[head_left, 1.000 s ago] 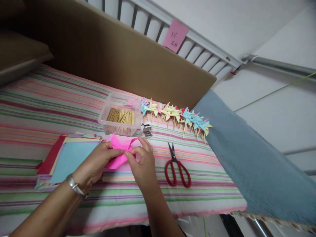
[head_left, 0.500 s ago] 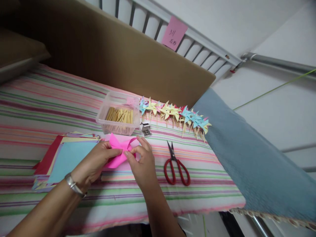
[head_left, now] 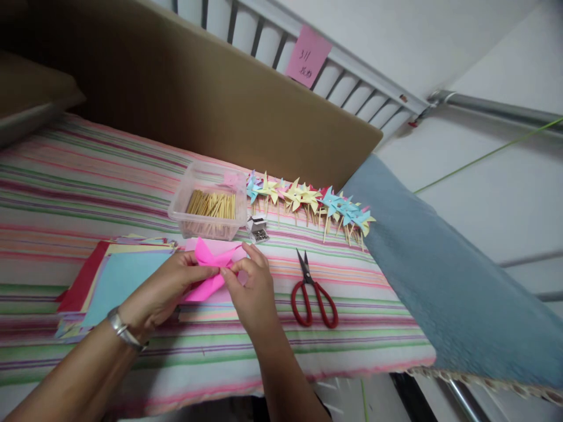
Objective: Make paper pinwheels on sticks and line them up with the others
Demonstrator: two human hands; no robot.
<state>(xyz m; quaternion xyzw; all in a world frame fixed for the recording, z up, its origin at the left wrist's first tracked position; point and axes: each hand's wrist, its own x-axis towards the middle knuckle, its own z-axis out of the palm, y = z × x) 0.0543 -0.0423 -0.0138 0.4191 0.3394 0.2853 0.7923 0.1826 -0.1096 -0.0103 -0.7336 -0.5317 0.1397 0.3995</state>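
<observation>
A bright pink paper pinwheel [head_left: 210,287], its corners folded toward the middle, is held between both hands above the striped cloth. My left hand [head_left: 182,276] pinches its left side, thumb pressed near the centre. My right hand [head_left: 251,280] grips the right side, with thumb and fingertips closed at the centre fold. The fingers hide part of the centre, so any pin there cannot be made out. A stack of coloured paper squares [head_left: 127,278] lies under and beside my left forearm. Red-handled scissors [head_left: 313,293] rest to the right of my right hand, blades pointing away.
Behind the hands stands a clear plastic box [head_left: 206,227] of wooden sticks [head_left: 213,204]. Beside it is a small open box of metal pins [head_left: 259,233]. Finished pinwheels on sticks [head_left: 303,196] lie in a row along a cardboard panel [head_left: 220,105]. The table edge is near my forearms.
Both hands stay at the pinwheel; the right fingertips have shifted slightly left at its centre, and the folds sit closer together. The whole view has shifted a little.
</observation>
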